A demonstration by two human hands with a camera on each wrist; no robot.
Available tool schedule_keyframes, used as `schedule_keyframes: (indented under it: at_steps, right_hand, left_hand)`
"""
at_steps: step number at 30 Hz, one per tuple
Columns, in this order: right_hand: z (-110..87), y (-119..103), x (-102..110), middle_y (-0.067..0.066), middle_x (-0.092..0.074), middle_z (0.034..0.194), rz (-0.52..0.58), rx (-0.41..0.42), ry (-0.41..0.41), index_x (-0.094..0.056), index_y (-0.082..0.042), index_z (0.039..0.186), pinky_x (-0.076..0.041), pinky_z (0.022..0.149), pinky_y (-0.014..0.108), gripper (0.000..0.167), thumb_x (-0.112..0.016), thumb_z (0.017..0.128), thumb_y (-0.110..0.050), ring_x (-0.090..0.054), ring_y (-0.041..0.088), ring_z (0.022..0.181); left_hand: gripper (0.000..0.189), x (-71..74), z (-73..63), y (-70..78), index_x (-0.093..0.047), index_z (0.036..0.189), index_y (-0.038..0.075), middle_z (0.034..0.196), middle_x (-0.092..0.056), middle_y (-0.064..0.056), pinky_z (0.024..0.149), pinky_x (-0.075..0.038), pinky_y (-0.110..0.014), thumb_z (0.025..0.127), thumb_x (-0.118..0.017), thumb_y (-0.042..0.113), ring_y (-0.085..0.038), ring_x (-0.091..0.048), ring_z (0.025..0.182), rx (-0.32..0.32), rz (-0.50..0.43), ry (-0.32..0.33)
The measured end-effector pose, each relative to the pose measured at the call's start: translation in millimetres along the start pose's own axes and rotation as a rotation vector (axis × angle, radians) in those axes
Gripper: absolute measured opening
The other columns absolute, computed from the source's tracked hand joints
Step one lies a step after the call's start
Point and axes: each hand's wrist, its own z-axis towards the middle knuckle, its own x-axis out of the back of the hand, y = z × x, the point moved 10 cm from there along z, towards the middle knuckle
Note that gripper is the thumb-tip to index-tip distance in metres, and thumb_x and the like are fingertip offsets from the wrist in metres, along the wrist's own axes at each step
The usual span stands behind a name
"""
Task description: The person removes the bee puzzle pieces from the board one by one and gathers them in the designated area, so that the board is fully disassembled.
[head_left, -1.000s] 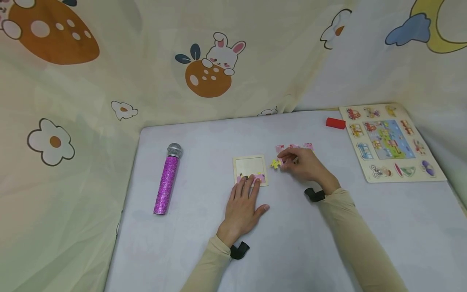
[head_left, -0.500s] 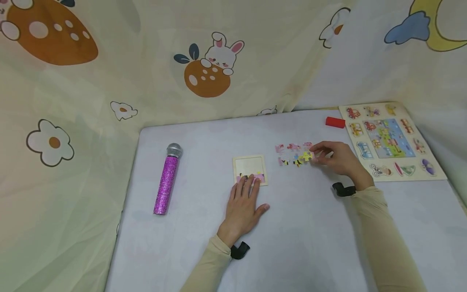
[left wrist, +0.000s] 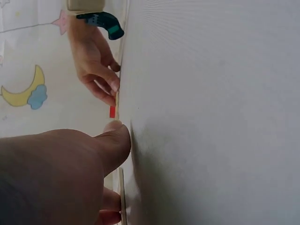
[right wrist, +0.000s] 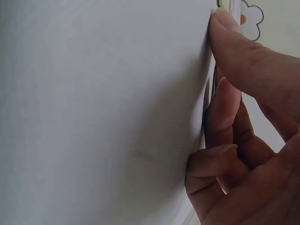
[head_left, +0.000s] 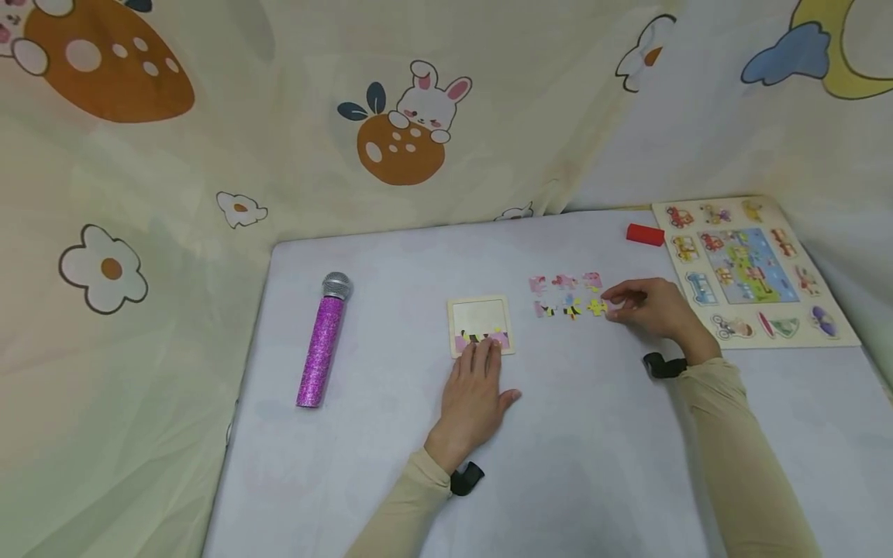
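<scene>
My left hand (head_left: 473,403) lies palm down with its fingers extended, fingertips on the lower edge of a small square wooden puzzle frame (head_left: 477,302). A strip of pink, black and yellow puzzle pieces (head_left: 481,338) fills the bottom of that frame; the part above it is bare and pale. To its right, several loose jigsaw pieces lie in two rows, among them a pink one (head_left: 563,281) and a bee-striped one (head_left: 572,309). At the right end of the lower row, my right hand (head_left: 652,310) pinches the edge of a yellow puzzle piece (head_left: 597,308) between thumb and fingers.
A purple glittery microphone (head_left: 322,349) lies on the left of the white-covered table (head_left: 391,310). At the back right are a red block (head_left: 645,234) and a large wooden picture board (head_left: 711,310). A printed curtain (head_left: 293,155) hangs behind the table.
My right hand has carried the yellow piece from beside the frame rightward to the end of the lower row. My left hand has slid slightly down the frame, baring more of its strip.
</scene>
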Motion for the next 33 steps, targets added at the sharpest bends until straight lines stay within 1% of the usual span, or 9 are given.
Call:
schedule_keyframes:
  at_steps: [2,6,9,13,15,20,26,30,33]
  right_hand:
    - [0.4,-0.1,-0.5,0.012,-0.074,0.106,0.002,0.003,-0.003,-0.076,-0.007,0.125,-0.046,0.074,0.025,0.038,-0.086,0.091,-0.021,-0.059,0.026,0.092]
    - [-0.3,-0.7,-0.6,0.012,-0.073,0.105,0.004,0.003,-0.004,-0.076,-0.007,0.126,-0.045,0.074,0.025,0.041,-0.087,0.091,-0.024,-0.058,0.026,0.093]
    - [-2.2,-5.3,3.0,0.011,-0.074,0.102,0.004,0.013,0.031,-0.076,-0.007,0.123,-0.045,0.073,0.025,0.038,-0.087,0.091,-0.024,-0.059,0.024,0.09]
    - [-2.1,-26.8,6.9,0.01,-0.074,0.098,0.031,0.075,0.09,-0.078,-0.006,0.119,-0.045,0.072,0.022,0.029,-0.083,0.093,-0.018,-0.06,0.021,0.087]
    - [0.9,-42.0,3.0,0.01,-0.074,0.096,0.052,0.11,0.091,-0.078,-0.006,0.117,-0.046,0.071,0.021,0.025,-0.081,0.095,-0.018,-0.06,0.021,0.086]
    - [14.0,-83.6,-23.6,0.007,-0.074,0.092,0.085,0.173,0.041,-0.079,-0.006,0.112,-0.049,0.071,0.022,0.022,-0.082,0.094,-0.019,-0.062,0.021,0.084]
    - [28.0,-132.2,-63.3,0.005,-0.075,0.089,0.102,0.266,-0.021,-0.08,-0.006,0.107,-0.05,0.074,0.026,0.021,-0.086,0.09,-0.016,-0.063,0.018,0.082]
    - [35.0,-160.3,-88.6,0.004,-0.076,0.09,0.121,0.309,-0.09,-0.08,-0.006,0.107,-0.05,0.075,0.029,0.021,-0.086,0.09,-0.016,-0.061,0.017,0.08]
    - [39.0,-175.8,-105.0,0.004,-0.077,0.091,0.126,0.327,-0.153,-0.08,-0.005,0.108,-0.05,0.075,0.029,0.021,-0.085,0.091,-0.017,-0.061,0.015,0.079]
  left_hand:
    - [0.085,0.7,0.0,1.1,-0.037,0.162,0.0,0.164,-0.039,-0.015,0.123,-0.037,-0.043,0.102,-0.066,0.053,-0.035,-0.038,0.151,0.005,0.005,0.006]
    - [0.086,-2.3,-1.1,3.1,-0.037,0.162,0.0,0.164,-0.04,-0.016,0.124,-0.037,-0.042,0.102,-0.064,0.055,-0.035,-0.039,0.151,0.005,0.049,0.002]
    - [0.087,-3.5,-3.1,6.2,-0.037,0.162,-0.002,0.165,-0.041,-0.018,0.126,-0.036,-0.043,0.103,-0.06,0.058,-0.037,-0.04,0.153,-0.009,0.081,-0.002]
    - [0.087,-2.5,-5.9,9.1,-0.037,0.161,-0.004,0.167,-0.039,-0.022,0.128,-0.034,-0.043,0.104,-0.057,0.059,-0.039,-0.037,0.156,-0.017,0.086,0.004]
    - [0.087,-2.6,-6.9,9.4,-0.038,0.161,-0.005,0.168,-0.037,-0.023,0.129,-0.032,-0.042,0.105,-0.056,0.059,-0.037,-0.035,0.157,-0.013,0.083,0.007]
    - [0.086,-3.5,-8.9,10.9,-0.038,0.159,-0.008,0.17,-0.033,-0.025,0.129,-0.032,-0.04,0.106,-0.056,0.057,-0.036,-0.034,0.159,-0.003,0.056,0.002]
    - [0.09,-7.6,-8.5,14.4,-0.035,0.161,-0.008,0.171,-0.029,-0.026,0.128,-0.034,-0.039,0.105,-0.055,0.06,-0.037,-0.033,0.159,-0.005,0.074,-0.05]
    - [0.095,-9.2,-8.7,15.7,-0.032,0.162,-0.008,0.172,-0.028,-0.026,0.127,-0.035,-0.039,0.104,-0.054,0.064,-0.037,-0.032,0.16,-0.001,0.093,-0.064]
    - [0.097,-8.7,-9.9,16.2,-0.032,0.162,-0.008,0.171,-0.029,-0.027,0.126,-0.037,-0.039,0.103,-0.054,0.066,-0.037,-0.031,0.16,0.0,0.104,-0.054]
